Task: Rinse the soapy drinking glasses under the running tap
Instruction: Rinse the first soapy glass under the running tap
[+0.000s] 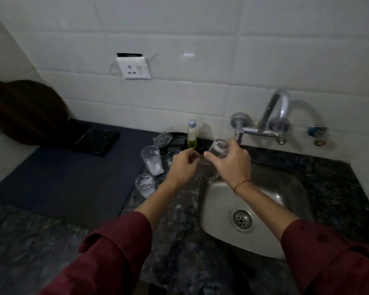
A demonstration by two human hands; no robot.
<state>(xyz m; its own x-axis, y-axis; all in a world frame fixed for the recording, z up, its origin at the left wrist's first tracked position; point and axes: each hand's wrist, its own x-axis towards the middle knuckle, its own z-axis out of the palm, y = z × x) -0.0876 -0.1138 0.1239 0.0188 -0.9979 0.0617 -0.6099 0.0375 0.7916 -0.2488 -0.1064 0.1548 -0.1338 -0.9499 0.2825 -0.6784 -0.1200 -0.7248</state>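
Clear glass (217, 149) held tilted over the back left corner of the sink (222, 201), just below the tap (254, 131).

My right grip (232, 165) was wrapped round the glass, whose mouth pointed up toward the spout; I could not tell whether water was running. My left grip (183, 166) sat just beside the glass's base with fingers curled, and I could not tell whether it held or touched anything. On the dark speckled bench (175, 231), left of the sink, a taller soapy glass (151, 159) stood upright, with a shorter soapy glass (145, 185) nearer me. Behind them, a small bottle (192, 135) of yellow-green liquid stood near the tiled wall.
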